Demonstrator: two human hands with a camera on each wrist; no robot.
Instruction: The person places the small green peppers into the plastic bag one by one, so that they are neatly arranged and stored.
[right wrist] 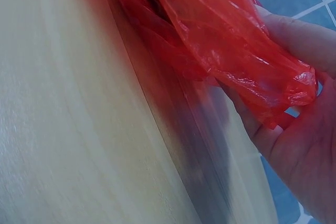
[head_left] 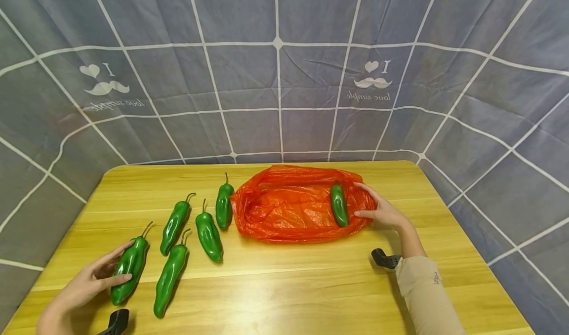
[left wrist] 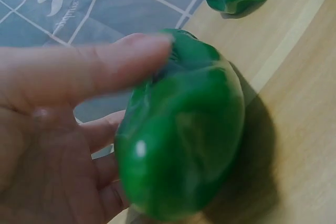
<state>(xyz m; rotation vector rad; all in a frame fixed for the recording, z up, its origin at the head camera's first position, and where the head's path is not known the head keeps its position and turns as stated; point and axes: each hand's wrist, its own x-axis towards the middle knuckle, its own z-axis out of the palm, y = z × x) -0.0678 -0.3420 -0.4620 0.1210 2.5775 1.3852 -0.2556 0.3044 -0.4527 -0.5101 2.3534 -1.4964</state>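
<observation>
At the left of the table my left hand [head_left: 91, 279] grips a long green chili pepper [head_left: 132, 263], thumb on one side and fingers round the other. The left wrist view shows that pepper's rounded end up close, the thumb lying across it. My right hand [head_left: 386, 211] holds the right end of a red plastic bag [head_left: 298, 233], which lies spread with its mouth upward. Thin film is bunched between thumb and fingers in the right wrist view. Inside the bag, near that hand, lies one green pepper [head_left: 339, 206].
Several more green peppers lie between my left hand and the bag, among them a front one [head_left: 171, 280], a back one [head_left: 175, 226] and one [head_left: 224, 204] against the bag's left edge. A grey tiled-pattern curtain [head_left: 249, 78] surrounds the wooden table [head_left: 284, 285].
</observation>
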